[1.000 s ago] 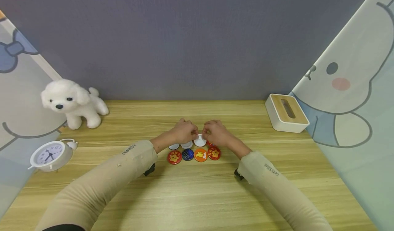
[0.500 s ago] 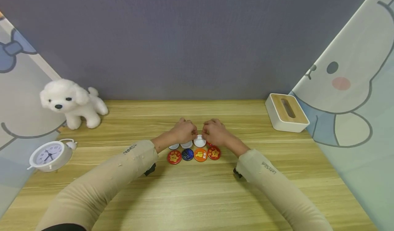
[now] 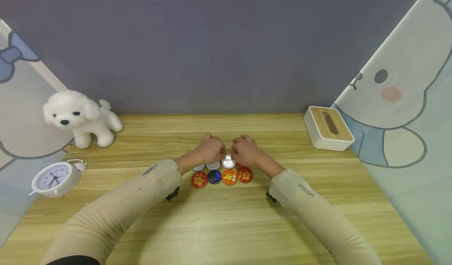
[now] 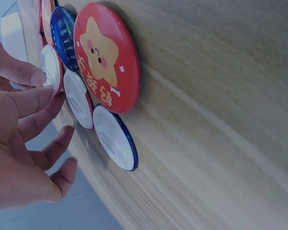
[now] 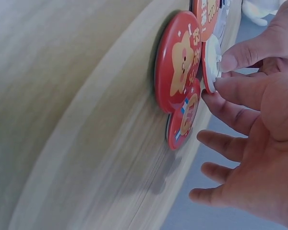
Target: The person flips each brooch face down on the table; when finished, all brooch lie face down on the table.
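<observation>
My left hand [image 3: 211, 149] and right hand [image 3: 244, 151] meet over a round button badge [image 3: 228, 163], pinching its far edge from both sides. It lies white back up with a red rim; a small fitting on its back is mostly covered by fingertips. In the right wrist view, the thumb and index finger of the right hand [image 5: 259, 115] are at this badge [image 5: 211, 62], other fingers spread. Left of it sit two white-backed badges [image 4: 78, 98] [image 4: 115, 136]. A red badge [image 5: 186, 120] lies to its right, partly hidden by my right hand in the head view.
Nearer me is a row of face-up badges: red star [image 3: 199, 180], blue [image 3: 214, 176], orange thumbs-up [image 3: 229, 177] and another red star [image 3: 245, 175]. A white plush dog [image 3: 82, 117] and alarm clock [image 3: 56, 179] stand left. A tissue box [image 3: 329, 128] stands back right.
Both hands keep almost the same place at the white-backed badge, with the right drawing very slightly left. A bright glint now shows on the badge's back. The other badges stay put.
</observation>
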`<state>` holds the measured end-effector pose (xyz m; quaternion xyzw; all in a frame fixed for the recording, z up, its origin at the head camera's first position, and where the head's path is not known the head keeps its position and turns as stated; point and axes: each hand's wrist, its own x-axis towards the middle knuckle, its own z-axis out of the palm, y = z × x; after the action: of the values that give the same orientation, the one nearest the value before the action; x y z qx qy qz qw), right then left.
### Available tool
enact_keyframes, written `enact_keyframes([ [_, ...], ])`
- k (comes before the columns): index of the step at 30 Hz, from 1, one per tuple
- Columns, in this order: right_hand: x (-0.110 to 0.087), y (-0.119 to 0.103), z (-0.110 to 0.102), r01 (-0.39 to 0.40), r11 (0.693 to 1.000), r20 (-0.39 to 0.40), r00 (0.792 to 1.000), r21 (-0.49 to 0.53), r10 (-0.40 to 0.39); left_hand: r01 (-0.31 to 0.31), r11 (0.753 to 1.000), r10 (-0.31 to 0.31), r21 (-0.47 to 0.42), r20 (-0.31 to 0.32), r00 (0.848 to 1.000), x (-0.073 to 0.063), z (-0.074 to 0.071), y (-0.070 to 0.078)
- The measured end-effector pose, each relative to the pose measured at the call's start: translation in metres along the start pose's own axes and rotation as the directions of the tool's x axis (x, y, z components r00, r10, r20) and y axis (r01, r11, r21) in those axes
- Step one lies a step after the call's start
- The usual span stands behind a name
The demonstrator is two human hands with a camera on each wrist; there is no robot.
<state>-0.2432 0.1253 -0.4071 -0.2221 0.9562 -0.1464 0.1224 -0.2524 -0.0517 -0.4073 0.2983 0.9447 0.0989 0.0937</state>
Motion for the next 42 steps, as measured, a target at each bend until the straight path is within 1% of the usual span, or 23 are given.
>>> enact_keyframes([
  [12,0.004,-0.001,0.003,0.002,1.0,0.018,1.0,-0.025,-0.001,0.025,0.999,-0.025,0.024,0.0,1.0,-0.001,0.001,0.0],
  [19,0.005,-0.001,0.004,-0.003,1.0,0.029,1.0,-0.026,0.003,0.049,0.999,-0.049,0.006,0.013,0.999,0.0,0.003,0.0],
  [26,0.005,-0.001,0.004,0.0,1.0,0.024,1.0,-0.03,0.001,0.051,0.999,-0.051,0.005,0.004,0.999,0.001,0.004,0.0],
  [31,0.005,0.0,0.005,0.005,1.0,0.023,1.0,-0.024,-0.004,0.057,0.998,-0.057,0.001,0.013,0.998,0.0,0.004,0.0],
  [33,0.005,0.001,0.004,0.014,1.0,0.015,1.0,-0.015,-0.013,0.06,0.998,-0.059,-0.006,0.02,0.998,0.0,0.004,0.001],
  [35,0.005,0.002,0.003,0.037,0.999,-0.018,0.999,-0.008,-0.037,0.056,0.998,-0.055,-0.01,0.018,0.998,0.0,0.003,0.001],
  [37,0.003,0.004,0.0,0.039,0.999,-0.052,0.998,0.021,-0.038,0.048,0.999,-0.048,-0.014,0.011,0.999,0.0,0.001,0.001],
  [40,0.001,0.007,-0.005,0.024,0.996,-0.078,0.997,0.086,-0.018,0.046,0.999,-0.046,-0.025,-0.002,0.999,0.0,-0.001,0.0],
  [42,-0.001,0.008,-0.009,-0.01,0.989,-0.06,0.998,0.144,0.019,0.051,0.998,-0.051,-0.043,-0.006,0.999,0.0,-0.003,-0.001],
])
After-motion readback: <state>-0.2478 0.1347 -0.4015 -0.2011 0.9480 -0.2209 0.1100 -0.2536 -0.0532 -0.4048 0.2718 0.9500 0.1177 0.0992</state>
